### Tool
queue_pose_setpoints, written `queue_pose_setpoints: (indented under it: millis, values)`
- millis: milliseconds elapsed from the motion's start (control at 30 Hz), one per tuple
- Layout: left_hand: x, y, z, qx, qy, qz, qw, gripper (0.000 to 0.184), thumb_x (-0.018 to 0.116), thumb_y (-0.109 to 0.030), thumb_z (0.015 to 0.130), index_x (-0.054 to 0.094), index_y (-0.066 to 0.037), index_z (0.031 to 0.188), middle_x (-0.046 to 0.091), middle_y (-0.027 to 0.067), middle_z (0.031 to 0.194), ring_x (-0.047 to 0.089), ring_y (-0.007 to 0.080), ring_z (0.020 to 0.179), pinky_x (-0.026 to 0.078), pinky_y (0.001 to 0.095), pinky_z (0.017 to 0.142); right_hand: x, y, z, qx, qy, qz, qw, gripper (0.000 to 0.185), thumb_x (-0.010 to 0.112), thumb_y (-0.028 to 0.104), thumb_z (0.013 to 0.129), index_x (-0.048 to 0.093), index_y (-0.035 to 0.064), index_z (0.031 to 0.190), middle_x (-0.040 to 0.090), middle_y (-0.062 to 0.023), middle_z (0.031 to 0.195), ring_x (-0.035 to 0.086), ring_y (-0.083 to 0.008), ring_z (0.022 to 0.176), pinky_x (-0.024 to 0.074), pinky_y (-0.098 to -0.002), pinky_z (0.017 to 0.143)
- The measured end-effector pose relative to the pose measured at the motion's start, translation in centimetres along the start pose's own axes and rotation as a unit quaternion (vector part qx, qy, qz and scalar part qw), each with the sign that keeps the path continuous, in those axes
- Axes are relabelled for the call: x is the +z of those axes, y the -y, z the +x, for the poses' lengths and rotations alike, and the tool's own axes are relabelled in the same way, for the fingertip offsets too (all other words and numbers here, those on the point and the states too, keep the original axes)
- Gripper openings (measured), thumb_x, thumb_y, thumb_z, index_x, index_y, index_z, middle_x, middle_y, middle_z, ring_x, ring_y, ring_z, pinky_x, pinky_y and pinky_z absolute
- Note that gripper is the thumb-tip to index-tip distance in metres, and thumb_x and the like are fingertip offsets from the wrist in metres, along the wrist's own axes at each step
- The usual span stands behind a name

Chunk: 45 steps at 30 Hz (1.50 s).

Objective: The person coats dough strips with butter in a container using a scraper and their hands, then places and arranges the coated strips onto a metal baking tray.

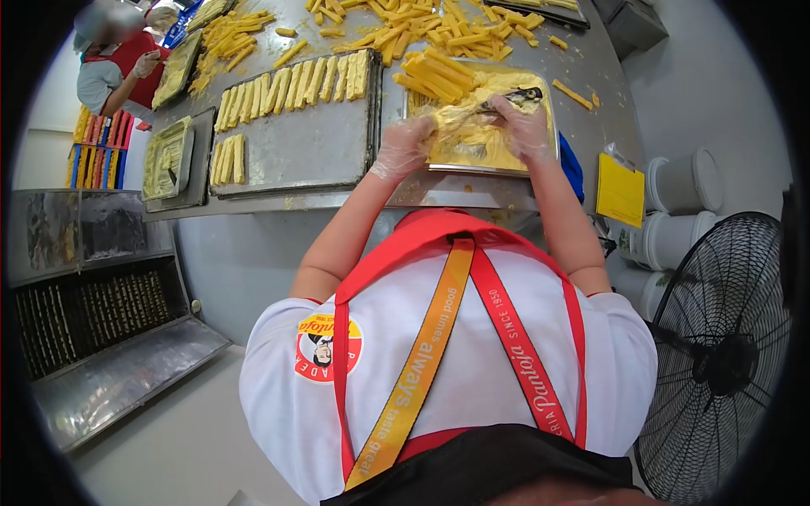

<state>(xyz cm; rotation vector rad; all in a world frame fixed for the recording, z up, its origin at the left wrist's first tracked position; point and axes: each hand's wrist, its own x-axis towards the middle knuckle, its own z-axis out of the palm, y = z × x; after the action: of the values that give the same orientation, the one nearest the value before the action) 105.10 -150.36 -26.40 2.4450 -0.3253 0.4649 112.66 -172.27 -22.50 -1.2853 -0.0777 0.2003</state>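
Observation:
Both my hands wear clear plastic gloves above a metal tray (554,126) of pale yellow cream (468,152). My left hand (407,148) is closed around a cream-coated bread stick (445,118) at the tray's left side. A dark-handled spreader (525,95) is in my right hand (521,128), its blade against the cream or the stick; I cannot tell which. Plain yellow bread sticks (434,74) lie piled on the tray's back left corner. To the left, a baking tray (291,160) carries a row of coated sticks (295,83) and a few more at its front left.
Loose bread sticks (460,29) cover the table's back. A smaller cream tray (169,160) sits far left, near a co-worker (118,63) in a red apron. White buckets (685,181) and a black fan (717,358) stand right; a metal cabinet (101,295) is lower left.

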Motion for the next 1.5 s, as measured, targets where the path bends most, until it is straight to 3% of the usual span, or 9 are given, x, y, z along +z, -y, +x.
queue_pose_setpoints:
  millis: [167,367,433,667,800,1133,1233,1333,1500]
  values:
    - [-1.3,0.7,0.0,0.147,0.027,0.022,0.988,0.031,0.07,-0.014,0.069,0.056,-0.008,0.097,0.061,0.0127,0.085,0.062,0.0332,0.082,0.049,0.0426,0.071,-2.6,-0.6,3.1,-0.014,-0.054,-0.354,0.934,0.016,0.068,0.01,0.082,0.063,-0.0011,0.092,0.067,-0.0091,0.082,0.066,-0.0165,0.069,0.0518,-0.0287,0.059]
    - [-0.2,2.1,-0.1,0.152,0.071,0.043,0.985,0.037,0.072,-0.018,0.066,0.058,-0.009,0.1,0.062,0.0107,0.085,0.062,0.0318,0.083,0.05,0.0413,0.072,-0.1,1.5,1.5,0.037,0.071,-0.142,0.987,0.025,0.068,0.017,0.078,0.062,-0.0038,0.09,0.067,-0.0104,0.076,0.066,-0.0186,0.067,0.0515,-0.0316,0.061]
    - [-0.2,2.3,-0.7,0.159,0.032,0.059,0.985,0.031,0.07,-0.016,0.067,0.06,-0.01,0.095,0.061,0.0105,0.082,0.062,0.0311,0.08,0.05,0.0415,0.069,-2.4,0.1,2.8,0.043,0.015,-0.283,0.958,0.03,0.071,0.021,0.077,0.061,-0.0041,0.09,0.067,-0.0109,0.078,0.066,-0.019,0.068,0.0518,-0.0323,0.061]
    - [-9.2,4.6,-6.5,-0.155,-0.204,0.173,0.951,0.017,0.066,-0.009,0.072,0.064,-0.012,0.089,0.062,0.011,0.077,0.062,0.0308,0.073,0.049,0.042,0.062,-2.8,-1.2,2.4,0.039,-0.029,-0.319,0.946,0.031,0.072,0.016,0.079,0.057,-0.0032,0.098,0.065,-0.0111,0.084,0.066,-0.0187,0.068,0.051,-0.0307,0.06]
    - [-15.5,13.0,-13.1,-0.186,-0.369,0.284,0.865,0.015,0.065,-0.007,0.071,0.065,-0.008,0.085,0.063,0.0132,0.074,0.062,0.0328,0.071,0.049,0.0423,0.065,-0.1,0.6,0.9,0.052,-0.052,-0.317,0.946,0.027,0.069,0.009,0.081,0.056,-0.0021,0.101,0.065,-0.0091,0.086,0.064,-0.0165,0.067,0.0505,-0.0282,0.058]
    - [-16.7,21.5,-19.1,-0.385,-0.293,0.306,0.82,0.015,0.06,-0.006,0.069,0.063,-0.001,0.082,0.062,0.022,0.08,0.058,0.0419,0.08,0.047,0.0484,0.074,-0.3,-1.8,2.6,-0.009,-0.005,-0.413,0.911,0.023,0.069,0.011,0.08,0.059,-0.0013,0.096,0.064,-0.0093,0.084,0.062,-0.0177,0.07,0.0508,-0.031,0.063]
    - [-15.7,23.0,-19.5,-0.353,-0.313,0.366,0.803,0.028,0.063,-0.01,0.072,0.057,0.0,0.097,0.057,0.0243,0.092,0.055,0.0432,0.095,0.045,0.0499,0.082,1.1,-1.3,0.8,-0.162,0.136,-0.481,0.851,0.021,0.068,0.012,0.079,0.061,0.0,0.095,0.063,-0.0117,0.082,0.061,-0.0197,0.076,0.0499,-0.0331,0.071]
    - [-14.5,17.9,-15.1,-0.307,-0.32,0.417,0.793,0.037,0.067,-0.018,0.073,0.054,-0.003,0.104,0.055,0.0223,0.096,0.055,0.041,0.098,0.045,0.0491,0.084,2.9,1.0,-1.5,-0.111,0.262,-0.457,0.843,0.02,0.068,0.014,0.08,0.063,0.0012,0.093,0.063,-0.0106,0.081,0.06,-0.0192,0.077,0.048,-0.0309,0.074]
    - [-9.8,8.4,-3.2,-0.176,-0.194,0.148,0.954,0.046,0.07,-0.022,0.076,0.055,-0.008,0.117,0.06,0.0141,0.11,0.056,0.0336,0.105,0.045,0.0448,0.089,-2.8,-1.4,4.5,-0.067,0.096,-0.439,0.891,0.024,0.07,0.019,0.079,0.064,0.0015,0.094,0.066,-0.0116,0.084,0.062,-0.0209,0.077,0.0487,-0.032,0.074]
